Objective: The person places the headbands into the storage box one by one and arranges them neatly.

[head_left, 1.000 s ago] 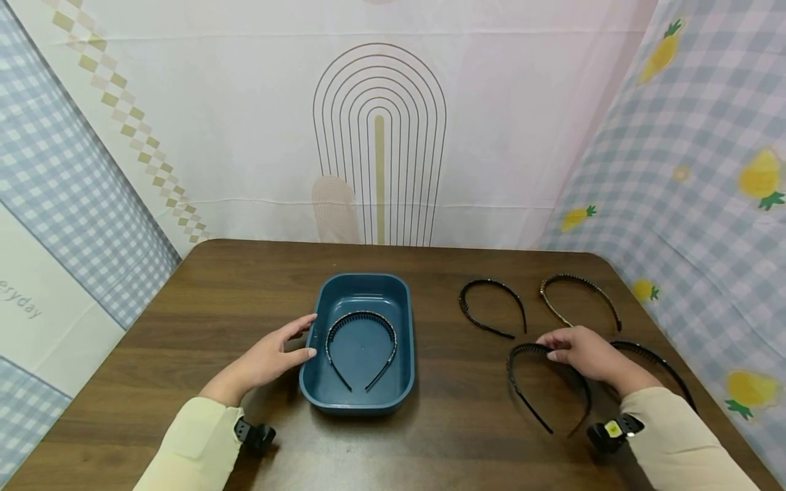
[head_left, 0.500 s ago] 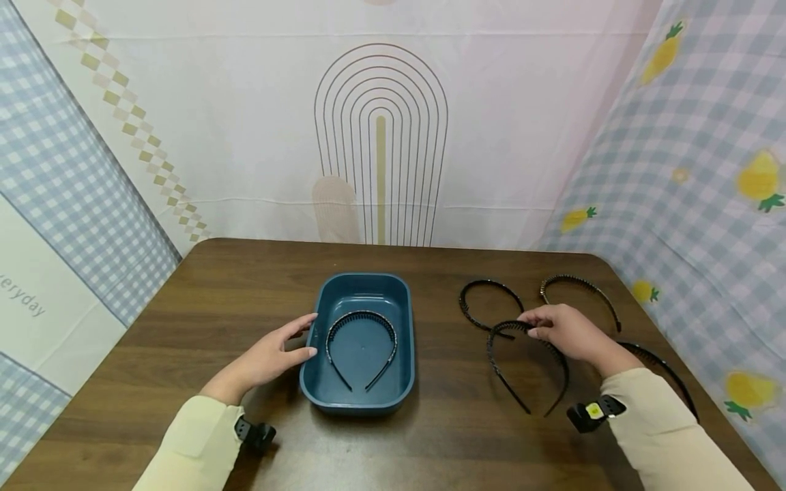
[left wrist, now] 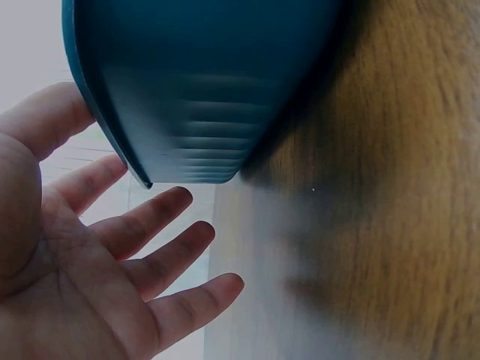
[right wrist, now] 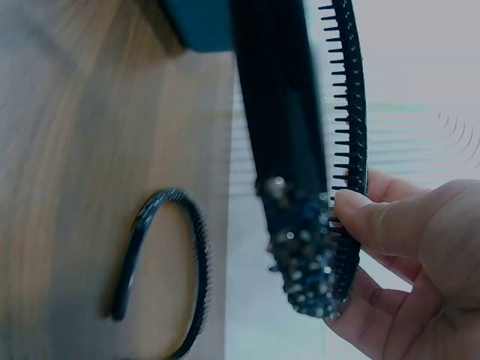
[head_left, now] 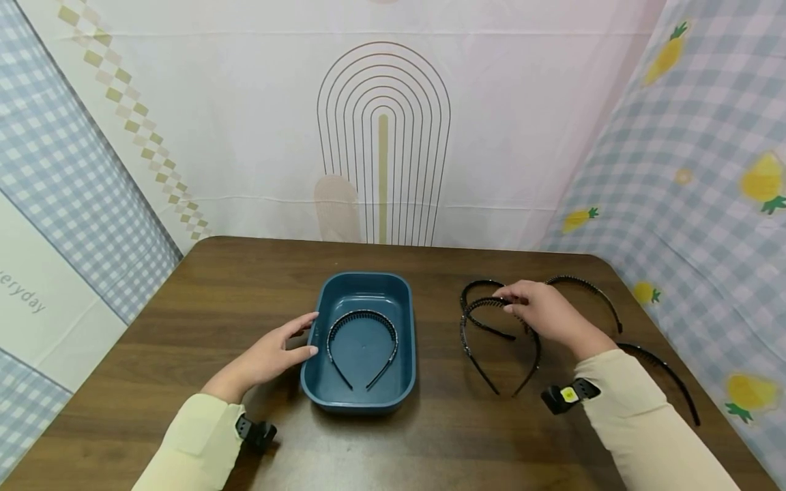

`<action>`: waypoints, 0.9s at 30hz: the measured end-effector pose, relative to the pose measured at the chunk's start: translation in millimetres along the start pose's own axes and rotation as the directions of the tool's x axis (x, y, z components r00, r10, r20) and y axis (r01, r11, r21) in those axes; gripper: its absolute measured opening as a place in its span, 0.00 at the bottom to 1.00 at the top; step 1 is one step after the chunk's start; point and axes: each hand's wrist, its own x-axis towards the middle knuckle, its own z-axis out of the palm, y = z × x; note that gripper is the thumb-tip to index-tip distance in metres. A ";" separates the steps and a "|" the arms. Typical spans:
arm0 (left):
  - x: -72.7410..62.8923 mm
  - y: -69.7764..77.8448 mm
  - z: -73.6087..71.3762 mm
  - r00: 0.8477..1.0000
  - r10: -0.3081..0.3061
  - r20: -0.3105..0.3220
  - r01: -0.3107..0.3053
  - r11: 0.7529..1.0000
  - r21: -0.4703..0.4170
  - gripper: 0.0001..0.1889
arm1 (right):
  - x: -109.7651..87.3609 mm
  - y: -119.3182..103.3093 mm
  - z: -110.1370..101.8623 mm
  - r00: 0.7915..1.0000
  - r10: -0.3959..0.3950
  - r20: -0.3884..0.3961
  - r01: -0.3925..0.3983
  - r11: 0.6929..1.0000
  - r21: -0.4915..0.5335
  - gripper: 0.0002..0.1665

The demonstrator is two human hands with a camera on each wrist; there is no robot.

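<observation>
My left hand [head_left: 264, 358] steadies a blue plastic basin [head_left: 358, 408] at its left rim, thumb and index finger touching it, the other fingers spread beside its wall in the left wrist view. Inside the basin lies one dark toothed headband [head_left: 364, 314]. To the right, my right hand [head_left: 546, 314] pinches a black headband [right wrist: 352, 97] by its toothed arc between thumb and fingers. It hangs above the table, its beaded part close to the right wrist camera. Behind it a second black headband [head_left: 485, 281] lies on the table, partly covered from the head camera.
Two more headbands rest at the right: one near the far corner [head_left: 580, 280], partly hidden by my hand, and a black one near the right edge [head_left: 666, 372]. The brown wooden table [head_left: 393, 450] ends at a patterned cloth backdrop [head_left: 258, 123].
My right hand has carried the black headband leftward and away from me, over toward the headband lying behind. My left hand and the basin stay where they were.
</observation>
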 end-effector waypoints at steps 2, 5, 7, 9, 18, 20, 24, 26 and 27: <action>0.2 0.2 -0.1 1.000 -0.002 0.001 0.002 1.000 0.000 0.35 | 3.4 -6.4 -1.1 1.000 -0.012 -0.016 0.012 1.000 -0.006 0.16; 0.4 0.8 -0.2 1.000 -0.006 0.002 0.006 1.000 0.001 0.35 | 8.5 -16.2 -2.4 0.999 -0.033 -0.034 0.032 0.999 -0.016 0.16; 0.5 1.1 -0.2 1.000 -0.008 0.003 0.008 1.000 0.000 0.34 | 11.8 -22.6 -2.9 0.998 -0.045 -0.039 0.044 0.999 -0.024 0.16; 0.8 1.1 -0.2 1.000 -0.011 0.003 0.011 1.000 0.001 0.34 | 15.2 -29.1 -3.2 0.998 -0.051 -0.039 0.050 0.998 -0.030 0.16; 1.2 1.3 0.1 1.000 -0.021 0.003 0.021 1.000 -0.001 0.34 | 37.6 -53.2 -4.8 0.999 -0.039 -0.021 0.038 0.999 -0.035 0.16; 1.1 1.3 0.1 1.000 -0.022 0.003 0.022 1.000 -0.002 0.34 | 42.6 -57.5 -4.9 0.999 -0.040 -0.017 0.040 0.999 -0.032 0.16; 0.7 1.4 0.1 1.000 -0.020 0.003 0.020 1.000 -0.003 0.34 | 51.4 -64.1 -2.9 0.998 -0.055 -0.011 0.055 0.998 -0.028 0.16; 0.4 1.4 -0.1 1.000 -0.018 0.003 0.018 1.000 -0.004 0.34 | 55.1 -67.4 -0.9 0.998 -0.060 -0.007 0.060 0.998 -0.027 0.16; 0.2 1.5 -0.1 1.000 -0.016 0.002 0.016 1.000 -0.002 0.34 | 56.9 -69.1 0.1 0.998 -0.059 -0.005 0.059 0.998 -0.023 0.16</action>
